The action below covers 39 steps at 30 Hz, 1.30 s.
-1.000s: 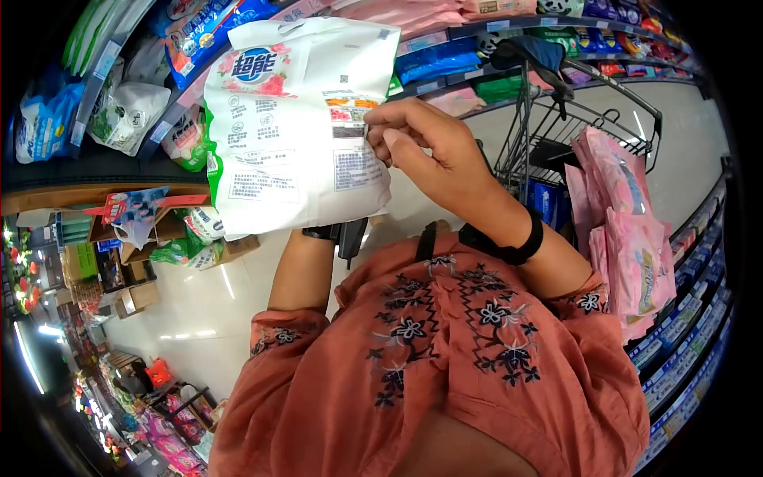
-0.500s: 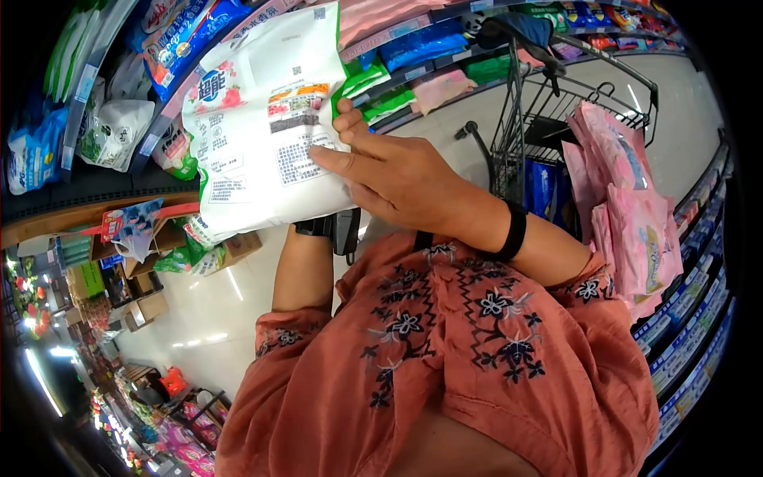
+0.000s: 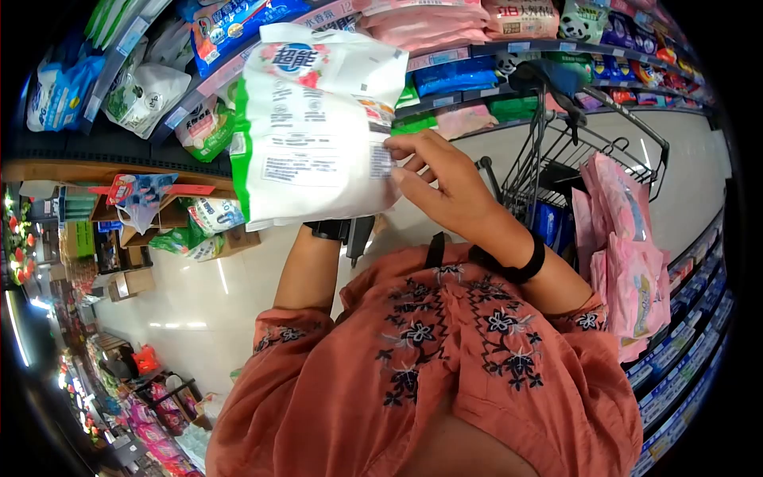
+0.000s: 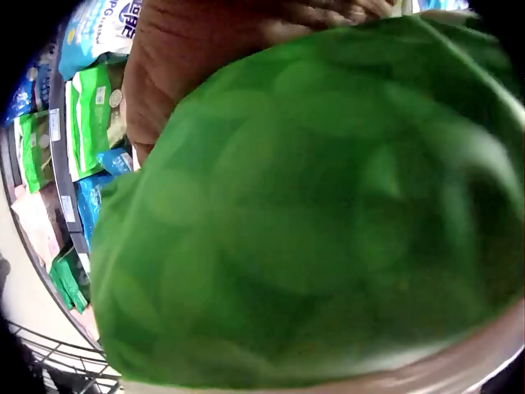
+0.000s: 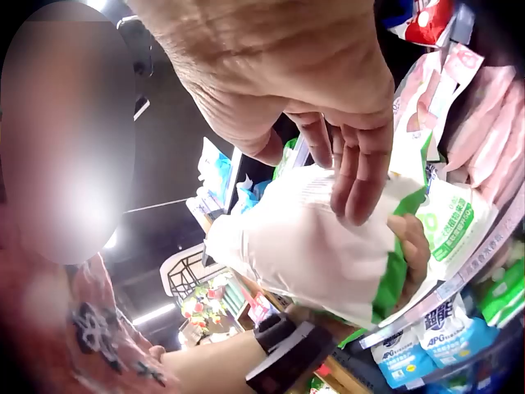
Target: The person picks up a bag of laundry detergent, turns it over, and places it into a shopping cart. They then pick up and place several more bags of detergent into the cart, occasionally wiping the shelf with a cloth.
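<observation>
A white detergent bag [image 3: 318,151] with green edges, a blue brand logo and blocks of small print is held up in front of the person in the head view. The left hand [image 5: 408,250] grips it from behind, its fingers curled round the green edge in the right wrist view. In the left wrist view the bag's green side [image 4: 295,213] fills most of the picture and part of that hand shows above it. The right hand [image 3: 445,171] has its loosely bent fingertips at the printed face near the bag's right edge, thumb apart from the fingers.
Shelves of packaged goods [image 3: 445,75] curve across the far side. To the right stands a wire shopping cart [image 3: 548,151], with pink packs [image 3: 628,262] beside it. Cardboard boxes [image 3: 131,282] are on the left over a shiny floor [image 3: 191,294].
The bag swung left and tilted, then came back right and more upright. The right hand's fingers, which were round its edge half a second ago, are now at its printed face.
</observation>
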{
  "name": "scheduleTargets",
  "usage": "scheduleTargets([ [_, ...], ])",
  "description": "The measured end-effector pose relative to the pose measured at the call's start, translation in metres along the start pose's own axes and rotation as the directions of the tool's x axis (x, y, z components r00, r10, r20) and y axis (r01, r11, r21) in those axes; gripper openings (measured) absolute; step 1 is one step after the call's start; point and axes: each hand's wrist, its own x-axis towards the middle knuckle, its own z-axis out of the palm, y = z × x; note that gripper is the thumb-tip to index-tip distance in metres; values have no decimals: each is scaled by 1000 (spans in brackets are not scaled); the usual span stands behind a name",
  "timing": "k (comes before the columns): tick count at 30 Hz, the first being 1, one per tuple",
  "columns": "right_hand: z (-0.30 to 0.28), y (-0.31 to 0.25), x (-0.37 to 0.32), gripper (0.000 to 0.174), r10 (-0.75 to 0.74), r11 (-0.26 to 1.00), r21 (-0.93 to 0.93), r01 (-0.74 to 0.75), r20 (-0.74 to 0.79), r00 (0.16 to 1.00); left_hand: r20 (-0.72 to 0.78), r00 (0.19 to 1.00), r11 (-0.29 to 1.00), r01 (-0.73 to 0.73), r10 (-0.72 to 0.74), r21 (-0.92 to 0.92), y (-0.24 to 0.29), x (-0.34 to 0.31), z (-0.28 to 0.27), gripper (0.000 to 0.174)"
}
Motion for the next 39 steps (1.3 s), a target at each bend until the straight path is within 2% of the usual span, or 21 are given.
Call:
scheduleTargets([
  [3, 0, 4, 4, 49, -25, 997, 72, 28, -34, 999, -49, 998, 997, -46, 49, 60, 1, 1, 0, 42],
  [6, -9, 0, 7, 60, 154, 970, 181, -161, 50, 987, -68, 995, 992, -59, 67, 114, -1, 4, 2, 40],
  [9, -16, -11, 9, 72, 323, 893, 285, -348, 135, 937, -85, 994, 983, -55, 71, 174, -4, 6, 6, 37],
  [12, -22, -19, 8, 60, 321, 897, 271, -350, 145, 936, -100, 993, 972, -33, 58, 233, -9, 6, 11, 35],
  [15, -18, -30, 8, 54, 218, 943, 250, -222, 43, 975, -111, 993, 960, -2, 35, 281, -17, 6, 16, 32],
  [16, -13, -29, 9, 45, 152, 973, 181, -145, -24, 988, -116, 993, 957, 11, 24, 291, -19, 6, 18, 31],
  [18, -10, -36, 8, 45, 136, 987, 89, -134, -20, 990, -117, 993, 946, 33, 5, 324, -23, 4, 28, 30],
  [20, -5, -34, 8, 42, -57, 990, -133, 47, -79, 995, -115, 993, 942, 63, -26, 330, -26, 0, 56, 28],
  [21, -4, -33, 8, 40, -61, 990, -131, 50, -82, 995, -110, 993, 941, 75, -40, 331, -27, -3, 63, 28],
  [23, -3, -33, 9, 34, -72, 990, -130, 61, -83, 994, 60, 998, 863, -50, 23, 503, -32, 4, 32, 31],
  [26, 4, -27, 11, 26, -268, 948, -218, 231, -160, 950, -79, 996, 918, 6, 28, 396, -32, 4, 21, 33],
  [32, 12, -32, 10, 20, -281, 945, -223, 240, -173, 944, -68, 998, 964, 23, -5, 264, -33, 0, 25, 33],
  [35, 11, -43, 7, 17, -282, 929, -289, 232, -147, 948, -50, 999, 970, 11, 1, 242, -34, 4, 15, 32],
  [39, 16, -43, 8, 20, -371, 892, -333, 304, -156, 916, -25, 1000, 975, -3, 9, 224, -34, 4, 7, 32],
])
